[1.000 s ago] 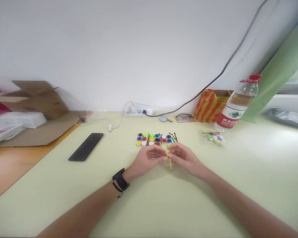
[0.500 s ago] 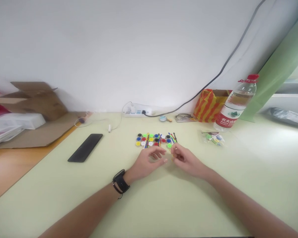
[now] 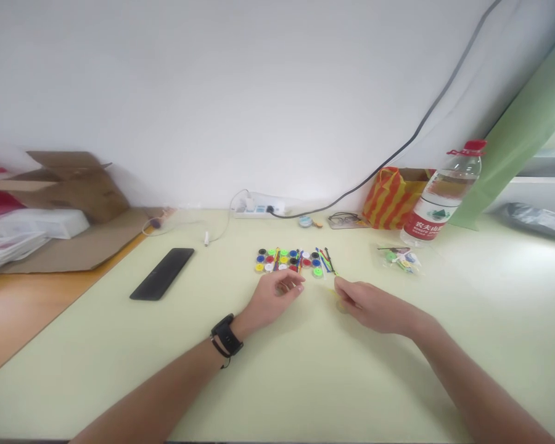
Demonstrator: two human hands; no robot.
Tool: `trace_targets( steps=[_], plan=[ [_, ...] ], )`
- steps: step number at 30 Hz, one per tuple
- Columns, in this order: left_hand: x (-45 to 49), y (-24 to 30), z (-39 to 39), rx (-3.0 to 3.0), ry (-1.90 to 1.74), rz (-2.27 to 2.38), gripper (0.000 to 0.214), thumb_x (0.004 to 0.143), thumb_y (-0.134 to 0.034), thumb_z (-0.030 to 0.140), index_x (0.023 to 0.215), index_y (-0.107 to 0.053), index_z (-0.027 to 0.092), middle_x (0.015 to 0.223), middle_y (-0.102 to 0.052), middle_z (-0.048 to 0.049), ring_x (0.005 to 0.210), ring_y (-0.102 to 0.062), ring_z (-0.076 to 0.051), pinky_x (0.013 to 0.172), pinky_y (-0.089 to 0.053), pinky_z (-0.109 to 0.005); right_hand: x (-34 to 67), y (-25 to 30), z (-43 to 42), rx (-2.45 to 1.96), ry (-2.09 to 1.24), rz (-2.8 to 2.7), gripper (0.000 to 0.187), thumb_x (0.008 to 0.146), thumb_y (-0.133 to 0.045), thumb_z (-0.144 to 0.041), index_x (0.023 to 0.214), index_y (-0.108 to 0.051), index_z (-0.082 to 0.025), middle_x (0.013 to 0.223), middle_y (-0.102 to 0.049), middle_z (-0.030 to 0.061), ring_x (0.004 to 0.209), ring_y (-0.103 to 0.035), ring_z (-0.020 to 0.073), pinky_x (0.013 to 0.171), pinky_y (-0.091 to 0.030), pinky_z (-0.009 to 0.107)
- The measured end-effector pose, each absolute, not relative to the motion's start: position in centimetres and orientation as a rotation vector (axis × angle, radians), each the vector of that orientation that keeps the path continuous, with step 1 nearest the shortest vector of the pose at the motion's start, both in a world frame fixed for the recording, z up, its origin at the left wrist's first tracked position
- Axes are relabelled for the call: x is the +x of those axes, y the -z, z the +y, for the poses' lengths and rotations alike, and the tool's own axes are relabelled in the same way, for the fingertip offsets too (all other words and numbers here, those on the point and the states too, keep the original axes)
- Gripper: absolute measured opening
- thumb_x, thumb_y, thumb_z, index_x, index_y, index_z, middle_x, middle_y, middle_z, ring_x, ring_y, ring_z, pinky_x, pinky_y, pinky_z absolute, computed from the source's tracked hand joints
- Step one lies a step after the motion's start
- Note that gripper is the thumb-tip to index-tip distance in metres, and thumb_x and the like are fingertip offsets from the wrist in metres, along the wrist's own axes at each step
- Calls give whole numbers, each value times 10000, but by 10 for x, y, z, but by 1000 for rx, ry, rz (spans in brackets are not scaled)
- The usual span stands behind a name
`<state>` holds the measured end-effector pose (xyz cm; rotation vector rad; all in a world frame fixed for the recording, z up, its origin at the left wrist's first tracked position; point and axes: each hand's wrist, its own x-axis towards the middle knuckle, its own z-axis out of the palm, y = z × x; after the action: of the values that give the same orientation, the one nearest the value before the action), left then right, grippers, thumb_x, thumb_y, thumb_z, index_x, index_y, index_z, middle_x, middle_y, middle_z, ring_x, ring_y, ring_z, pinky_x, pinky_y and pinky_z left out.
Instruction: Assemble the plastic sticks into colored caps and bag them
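Note:
My left hand (image 3: 275, 295), with a black watch on its wrist, lies on the pale green table (image 3: 305, 382). Its fingers are loosely bent and apart, just in front of a cluster of small coloured round pieces and thin sticks (image 3: 293, 259), and I see nothing in them. My right hand (image 3: 367, 303) rests on the table to the right. Its fingertips are pinched on a small yellow piece (image 3: 337, 295) that touches the tabletop. The two hands are a short gap apart.
A black phone (image 3: 162, 274) lies to the left. A small clear bag of coloured parts (image 3: 400, 257), a water bottle (image 3: 441, 194) and a striped orange bag (image 3: 388, 197) stand to the right. A power strip (image 3: 259, 208), glasses (image 3: 345, 217) and cardboard (image 3: 74, 185) line the wall.
The hands were together on the yellow piece and have since parted. My right hand carried it right and down to the table, while my left hand let go and shifted toward the coloured pieces.

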<state>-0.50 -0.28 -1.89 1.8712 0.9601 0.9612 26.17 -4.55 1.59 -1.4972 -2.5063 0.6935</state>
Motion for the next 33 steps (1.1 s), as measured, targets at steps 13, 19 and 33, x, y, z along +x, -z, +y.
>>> trace_targets(
  steps=[13, 19, 33],
  plan=[
    [-5, 19, -3, 1899, -920, 981, 176, 928, -655, 334, 1000, -723, 188, 910, -729, -46, 787, -629, -159, 704, -512, -272, 320, 0, -8, -2204, -237, -2225, 154, 882, -448, -76, 974, -451, -199, 790, -627, 77, 689, -557, 217, 583, -288, 306],
    [-3, 17, -4, 1923, -908, 982, 163, 926, -651, 320, 989, -726, 188, 871, -719, -39, 762, -623, -153, 676, -496, -261, 312, 2, -7, -2106, 123, -2069, 287, 879, -529, -143, 1160, -560, -191, 1065, -701, 143, 994, -643, 329, 723, -427, 386],
    [-2, 11, -9, 1970, -893, 965, 118, 912, -642, 268, 931, -726, 188, 893, -713, -36, 739, -603, -143, 677, -494, -260, 257, 18, -19, -1641, -87, -2393, 197, 1001, -484, -284, 1087, -639, -197, 1151, -668, 129, 1092, -606, 285, 932, -469, 424]
  ],
)
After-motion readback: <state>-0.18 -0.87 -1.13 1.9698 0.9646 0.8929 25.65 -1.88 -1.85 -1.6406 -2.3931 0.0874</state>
